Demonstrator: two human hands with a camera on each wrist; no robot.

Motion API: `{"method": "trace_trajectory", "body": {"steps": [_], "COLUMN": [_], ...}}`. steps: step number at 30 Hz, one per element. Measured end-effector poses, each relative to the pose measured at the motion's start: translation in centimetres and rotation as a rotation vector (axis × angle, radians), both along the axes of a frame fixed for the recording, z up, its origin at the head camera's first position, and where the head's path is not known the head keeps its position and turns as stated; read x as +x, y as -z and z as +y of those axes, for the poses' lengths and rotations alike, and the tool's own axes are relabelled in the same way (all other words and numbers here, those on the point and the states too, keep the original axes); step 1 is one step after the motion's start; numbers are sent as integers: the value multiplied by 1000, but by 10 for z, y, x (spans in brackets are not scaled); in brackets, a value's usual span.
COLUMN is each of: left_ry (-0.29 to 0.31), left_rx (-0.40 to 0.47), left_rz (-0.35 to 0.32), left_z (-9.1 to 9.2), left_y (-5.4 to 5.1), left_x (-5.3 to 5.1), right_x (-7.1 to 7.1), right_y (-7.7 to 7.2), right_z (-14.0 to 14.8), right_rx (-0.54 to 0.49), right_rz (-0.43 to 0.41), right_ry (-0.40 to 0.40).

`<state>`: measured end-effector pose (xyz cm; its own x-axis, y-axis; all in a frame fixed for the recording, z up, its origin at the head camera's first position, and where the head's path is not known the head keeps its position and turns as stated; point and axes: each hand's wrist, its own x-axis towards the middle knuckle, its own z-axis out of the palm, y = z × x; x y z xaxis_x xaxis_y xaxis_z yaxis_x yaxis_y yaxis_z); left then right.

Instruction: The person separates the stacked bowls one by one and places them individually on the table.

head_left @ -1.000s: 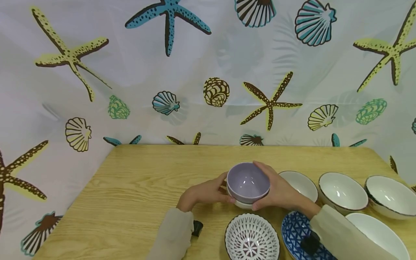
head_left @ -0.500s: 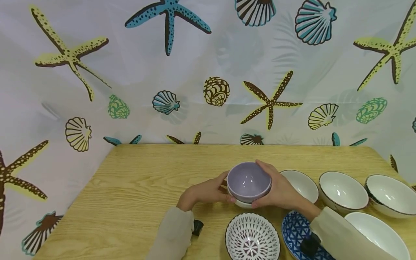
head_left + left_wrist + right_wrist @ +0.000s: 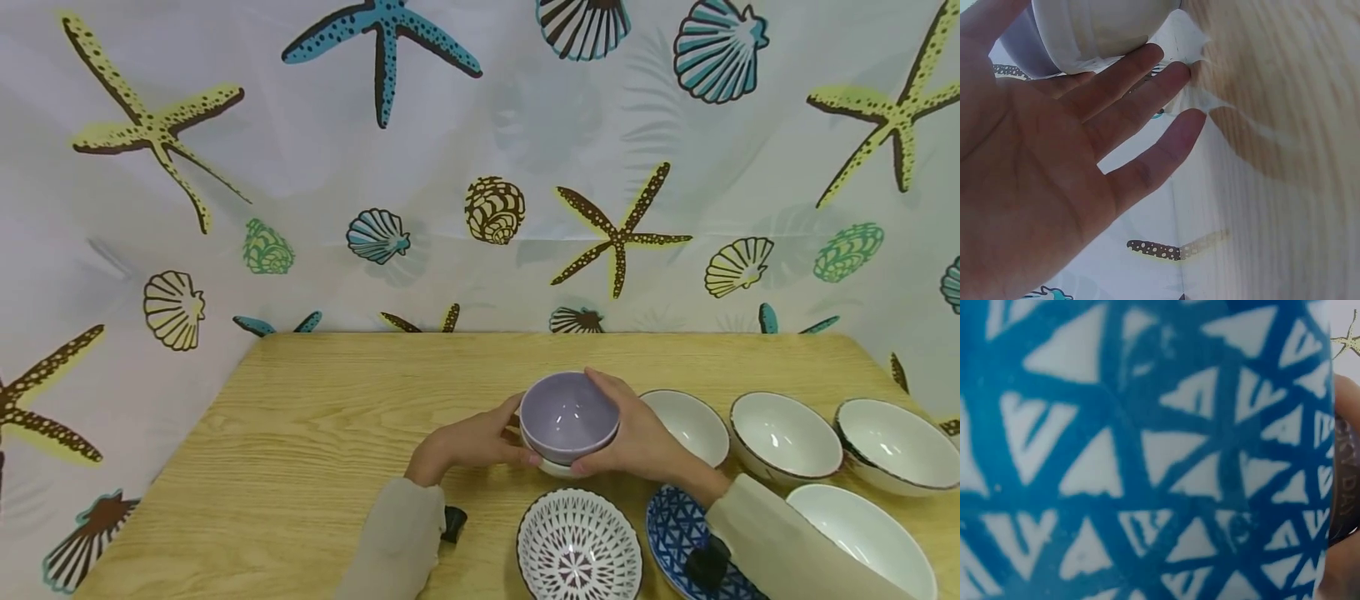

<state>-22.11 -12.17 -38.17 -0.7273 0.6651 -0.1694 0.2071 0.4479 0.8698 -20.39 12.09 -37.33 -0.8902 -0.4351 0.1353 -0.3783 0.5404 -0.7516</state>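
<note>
A purple bowl [image 3: 570, 417] sits nested in a white bowl [image 3: 558, 469] near the middle of the table in the head view. My right hand [image 3: 633, 433] grips the purple bowl from the right, thumb in front and fingers at the far rim. From the left, my left hand [image 3: 480, 437] holds the lower white bowl, its thumb near the front. The left wrist view shows that white bowl [image 3: 1110, 28] by the spread fingers, with the purple bowl [image 3: 1025, 44] beyond it. At the right wrist view's edge, part of my right hand [image 3: 1342, 572] shows.
A white bowl with a dark dashed pattern [image 3: 579, 542] stands in front. A blue triangle-patterned dish [image 3: 675, 533] lies under the right forearm and fills the right wrist view. Several white bowls [image 3: 783, 433] line the right, with an oval white dish [image 3: 862, 533] nearer.
The head view has shifted slightly, moving everything a little left and up in the picture. Both hands keep their hold on the stacked bowls, almost still.
</note>
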Motion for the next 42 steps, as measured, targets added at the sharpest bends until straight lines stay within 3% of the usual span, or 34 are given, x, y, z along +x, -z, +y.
{"method": "trace_trajectory", "body": {"steps": [7, 13, 23, 29, 37, 42], "left_ry": [12, -3, -38, -54, -30, -19], "left_rx": [-14, -33, -82, -100, -66, -55], "left_rz": [1, -5, -11, -19, -19, -9], "left_z": [2, 2, 3, 4, 4, 4], "left_y": [-1, -1, 2, 2, 4, 3], "left_x": [0, 0, -4, -3, -4, -4], "right_x": [2, 3, 5, 6, 15, 23], "right_y": [2, 1, -7, -12, -24, -31], "right_z": [2, 4, 14, 21, 33, 41], "right_rx": [15, -20, -150, -182, -433, -499], "right_rz": [78, 85, -35, -37, -191, -244], "right_ry": [23, 30, 96, 130, 62, 52]}}
